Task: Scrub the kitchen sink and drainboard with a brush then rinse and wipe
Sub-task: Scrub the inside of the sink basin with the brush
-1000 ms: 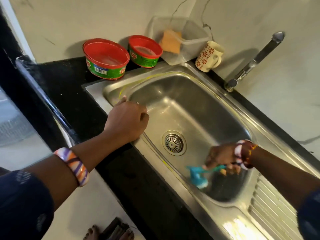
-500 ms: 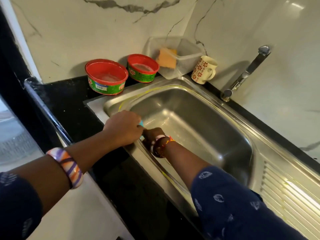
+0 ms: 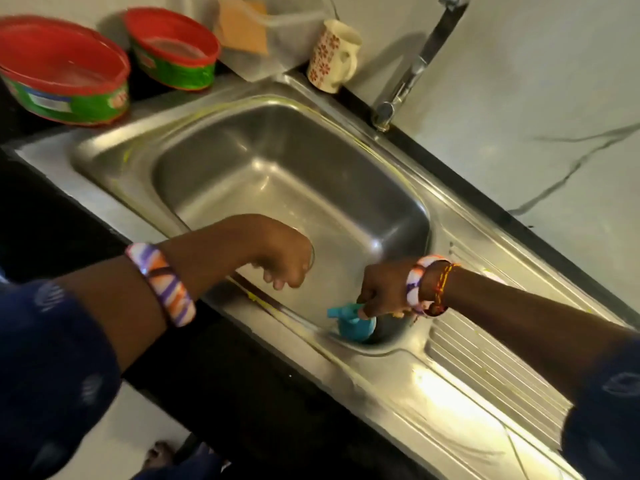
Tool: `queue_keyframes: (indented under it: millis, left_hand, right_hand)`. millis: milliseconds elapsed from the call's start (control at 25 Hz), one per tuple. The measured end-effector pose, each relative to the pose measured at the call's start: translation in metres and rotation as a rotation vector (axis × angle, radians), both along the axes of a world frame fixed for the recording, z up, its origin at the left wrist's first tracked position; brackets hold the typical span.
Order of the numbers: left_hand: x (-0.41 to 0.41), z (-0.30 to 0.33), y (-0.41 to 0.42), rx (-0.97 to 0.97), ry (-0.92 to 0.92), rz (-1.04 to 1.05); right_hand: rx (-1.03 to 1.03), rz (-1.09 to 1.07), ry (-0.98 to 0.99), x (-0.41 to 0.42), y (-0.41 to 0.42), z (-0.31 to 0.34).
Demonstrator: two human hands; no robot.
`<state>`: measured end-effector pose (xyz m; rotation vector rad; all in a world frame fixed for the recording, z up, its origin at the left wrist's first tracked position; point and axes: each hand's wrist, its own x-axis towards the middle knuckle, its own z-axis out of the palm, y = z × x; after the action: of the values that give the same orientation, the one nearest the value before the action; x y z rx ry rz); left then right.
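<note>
Nearest the camera, 2 forearms in dark blue patterned sleeves reach over the black stone countertop (image 3: 221, 368) toward the stainless steel sink (image 3: 294, 174). The right hand (image 3: 382, 292), its wrist ringed by a striped bangle and a red-and-yellow thread, has its fingers curled around the handle of the turquoise plastic scrub brush (image 3: 351, 322). The brush sits directly below and slightly left of that hand, its head down against the basin's near right corner, just beside the rim where the basin meets the ribbed steel drainboard (image 3: 485, 368). The drainboard stretches to the right under the right forearm, with a bright glare on its near flat part.

The left hand (image 3: 280, 258), wearing a purple, orange and white striped bangle (image 3: 162, 285) on its wrist, hangs over the near edge of the basin with its fingers loosely curled downward and nothing in them. It is left of the brush and apart from it.

Beyond the basin, 2 round red-rimmed green tubs stand on the counter at the back left: the larger red-rimmed green tub (image 3: 65, 71) and the smaller red-rimmed green tub (image 3: 173, 50). Right of them is a clear plastic container (image 3: 287, 32) holding an orange sponge (image 3: 242, 26), then a cream mug with red flowers (image 3: 332, 55). The chrome tap (image 3: 415, 64) rises at the back right against the white marble wall (image 3: 536, 98).
</note>
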<state>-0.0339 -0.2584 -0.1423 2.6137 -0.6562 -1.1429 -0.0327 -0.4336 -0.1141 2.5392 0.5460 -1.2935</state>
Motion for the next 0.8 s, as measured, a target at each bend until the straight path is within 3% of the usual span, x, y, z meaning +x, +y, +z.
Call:
queue_keyframes:
  millis: [120,200,280,360,480,560,680,800]
  left_hand:
    - [0.011,-0.005,-0.025,0.018,0.286,0.0]
    - [0.017,-0.009,-0.026,0.078,0.388,-0.038]
    - [0.021,-0.012,-0.023,0.077,0.453,-0.028]
    - [0.026,-0.016,-0.021,0.055,0.481,-0.015]
    - [0.03,-0.017,-0.024,0.078,0.498,-0.039]
    - [0.03,-0.017,-0.026,0.099,0.498,-0.05]
    - [0.03,-0.016,-0.027,0.11,0.495,-0.058]
    - [0.029,-0.015,-0.026,0.108,0.485,-0.055]
  right_hand:
    - [-0.191,0.302,-0.251,0.032,-0.021,-0.012]
    - [-0.269,0.313,-0.572,0.061,-0.035,-0.012]
    - [-0.303,0.3,-0.701,0.077,-0.042,-0.016]
    - [-0.229,0.284,-0.5,0.071,-0.036,-0.027]
    - [-0.025,-0.02,0.122,0.032,-0.014,-0.035]
    - [-0.036,-0.207,0.251,0.04,-0.016,-0.027]
    - [-0.148,-0.093,0.006,0.089,-0.043,-0.014]
    - [-0.314,0.299,-0.397,0.11,-0.051,-0.007]
